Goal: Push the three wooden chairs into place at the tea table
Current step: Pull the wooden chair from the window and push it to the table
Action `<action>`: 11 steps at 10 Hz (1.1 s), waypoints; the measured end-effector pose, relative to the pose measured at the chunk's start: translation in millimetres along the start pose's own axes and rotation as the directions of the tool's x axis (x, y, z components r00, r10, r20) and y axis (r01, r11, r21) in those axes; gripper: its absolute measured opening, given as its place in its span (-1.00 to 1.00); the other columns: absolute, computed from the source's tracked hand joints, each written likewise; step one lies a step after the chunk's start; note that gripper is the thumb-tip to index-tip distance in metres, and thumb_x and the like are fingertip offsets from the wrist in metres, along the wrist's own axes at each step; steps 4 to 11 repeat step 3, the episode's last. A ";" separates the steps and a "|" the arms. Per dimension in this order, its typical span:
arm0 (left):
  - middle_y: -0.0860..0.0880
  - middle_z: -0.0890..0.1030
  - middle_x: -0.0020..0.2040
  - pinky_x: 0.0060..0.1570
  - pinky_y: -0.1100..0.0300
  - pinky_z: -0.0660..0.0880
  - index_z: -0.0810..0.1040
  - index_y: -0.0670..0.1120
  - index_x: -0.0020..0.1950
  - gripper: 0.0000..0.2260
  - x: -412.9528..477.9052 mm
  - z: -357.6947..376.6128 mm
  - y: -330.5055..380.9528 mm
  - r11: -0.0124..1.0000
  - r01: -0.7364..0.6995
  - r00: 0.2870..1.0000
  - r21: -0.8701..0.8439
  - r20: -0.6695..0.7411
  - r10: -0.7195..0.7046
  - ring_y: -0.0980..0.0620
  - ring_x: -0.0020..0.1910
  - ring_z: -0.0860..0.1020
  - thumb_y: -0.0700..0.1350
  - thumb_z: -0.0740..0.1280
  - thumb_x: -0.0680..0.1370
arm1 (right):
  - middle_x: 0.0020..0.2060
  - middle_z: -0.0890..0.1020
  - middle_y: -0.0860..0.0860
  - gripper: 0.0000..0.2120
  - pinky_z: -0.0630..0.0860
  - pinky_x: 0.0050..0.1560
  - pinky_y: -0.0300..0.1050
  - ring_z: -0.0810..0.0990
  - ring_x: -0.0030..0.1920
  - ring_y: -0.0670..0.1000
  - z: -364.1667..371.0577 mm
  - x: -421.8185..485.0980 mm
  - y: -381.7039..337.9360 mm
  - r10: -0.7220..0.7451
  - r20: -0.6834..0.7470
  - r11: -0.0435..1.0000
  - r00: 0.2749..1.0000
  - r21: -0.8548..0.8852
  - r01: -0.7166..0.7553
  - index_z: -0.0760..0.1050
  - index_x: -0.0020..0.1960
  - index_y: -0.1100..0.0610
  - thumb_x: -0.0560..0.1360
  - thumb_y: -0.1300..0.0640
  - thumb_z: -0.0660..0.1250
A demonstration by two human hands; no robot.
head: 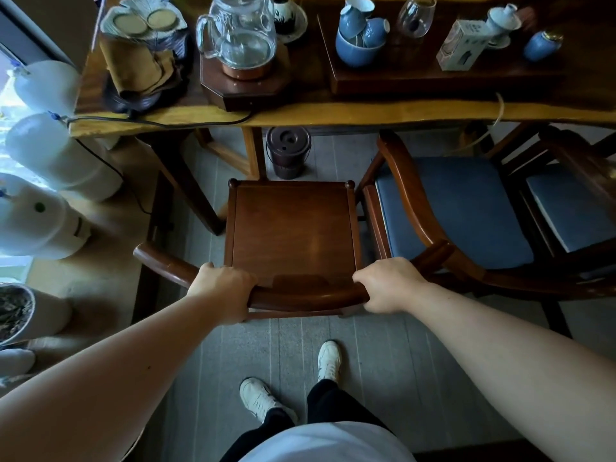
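Observation:
A bare wooden chair (291, 228) stands right in front of me, its front edge just short of the tea table (350, 113). My left hand (221, 288) and my right hand (388, 283) both grip its curved back rail. To its right sits a second wooden chair (450, 208) with a blue cushion, its front partly under the table edge. A third chair (570, 208) with a blue cushion shows at the far right, cut off by the frame.
A dark lidded bucket (288, 155) stands on the floor under the table ahead of the chair. Large water jugs (50, 155) and a planter (16, 311) line the left. The tabletop holds a glass kettle (241, 35), blue cups (361, 38) and a box (461, 45).

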State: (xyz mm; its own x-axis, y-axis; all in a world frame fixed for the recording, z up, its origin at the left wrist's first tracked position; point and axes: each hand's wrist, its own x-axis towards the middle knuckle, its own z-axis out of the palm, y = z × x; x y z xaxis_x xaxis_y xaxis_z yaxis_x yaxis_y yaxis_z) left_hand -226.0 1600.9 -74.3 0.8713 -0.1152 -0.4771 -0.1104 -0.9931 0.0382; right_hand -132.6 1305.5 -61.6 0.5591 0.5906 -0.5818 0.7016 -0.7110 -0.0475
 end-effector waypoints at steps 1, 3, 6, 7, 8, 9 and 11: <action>0.16 0.52 -0.30 -0.04 0.04 0.35 0.48 0.18 -0.07 -0.84 -0.8 -2.1 4.9 1.000 0.003 1.000 -0.001 0.030 -0.003 0.12 -0.23 0.50 -0.03 0.39 0.42 | -0.35 0.51 -0.13 -0.90 0.35 -0.36 -0.11 0.49 -0.31 -0.05 -3.2 -1.9 0.1 -0.008 0.019 1.000 1.000 -0.020 0.008 0.47 -0.14 -0.08 0.37 -0.02 0.35; 0.15 0.52 -0.21 -0.01 0.07 0.40 0.46 0.16 0.03 -0.78 -9.9 -5.5 10.3 0.999 -0.034 0.999 -0.038 -0.004 0.034 0.10 -0.17 0.49 0.11 0.38 0.43 | -0.04 0.59 -0.10 -0.57 0.53 -0.08 -0.02 0.57 -0.03 0.03 -7.1 -5.0 2.0 -0.031 0.053 1.000 0.998 -0.001 0.031 0.44 0.16 -0.09 0.40 -0.30 0.33; 0.15 0.52 -0.21 -0.01 0.07 0.40 0.46 0.16 0.03 -0.78 -9.9 -5.5 10.3 0.999 -0.034 0.999 -0.038 -0.004 0.034 0.10 -0.17 0.49 0.11 0.38 0.43 | -0.04 0.59 -0.10 -0.57 0.53 -0.08 -0.02 0.57 -0.03 0.03 -7.1 -5.0 2.0 -0.031 0.053 1.000 0.998 -0.001 0.031 0.44 0.16 -0.09 0.40 -0.30 0.33; 0.15 0.52 -0.21 -0.01 0.07 0.40 0.46 0.16 0.03 -0.78 -9.9 -5.5 10.3 0.999 -0.034 0.999 -0.038 -0.004 0.034 0.10 -0.17 0.49 0.11 0.38 0.43 | -0.04 0.59 -0.10 -0.57 0.53 -0.08 -0.02 0.57 -0.03 0.03 -7.1 -5.0 2.0 -0.031 0.053 1.000 0.998 -0.001 0.031 0.44 0.16 -0.09 0.40 -0.30 0.33; 0.15 0.52 -0.21 -0.01 0.07 0.40 0.46 0.16 0.03 -0.78 -9.9 -5.5 10.3 0.999 -0.034 0.999 -0.038 -0.004 0.034 0.10 -0.17 0.49 0.11 0.38 0.43 | -0.04 0.59 -0.10 -0.57 0.53 -0.08 -0.02 0.57 -0.03 0.03 -7.1 -5.0 2.0 -0.031 0.053 1.000 0.998 -0.001 0.031 0.44 0.16 -0.09 0.40 -0.30 0.33; 0.15 0.52 -0.21 -0.01 0.07 0.40 0.46 0.16 0.03 -0.78 -9.9 -5.5 10.3 0.999 -0.034 0.999 -0.038 -0.004 0.034 0.10 -0.17 0.49 0.11 0.38 0.43 | -0.04 0.59 -0.10 -0.57 0.53 -0.08 -0.02 0.57 -0.03 0.03 -7.1 -5.0 2.0 -0.031 0.053 1.000 0.998 -0.001 0.031 0.44 0.16 -0.09 0.40 -0.30 0.33; 0.15 0.52 -0.21 -0.01 0.07 0.40 0.46 0.16 0.03 -0.78 -9.9 -5.5 10.3 0.999 -0.034 0.999 -0.038 -0.004 0.034 0.10 -0.17 0.49 0.11 0.38 0.43 | -0.04 0.59 -0.10 -0.57 0.53 -0.08 -0.02 0.57 -0.03 0.03 -7.1 -5.0 2.0 -0.031 0.053 1.000 0.998 -0.001 0.031 0.44 0.16 -0.09 0.40 -0.30 0.33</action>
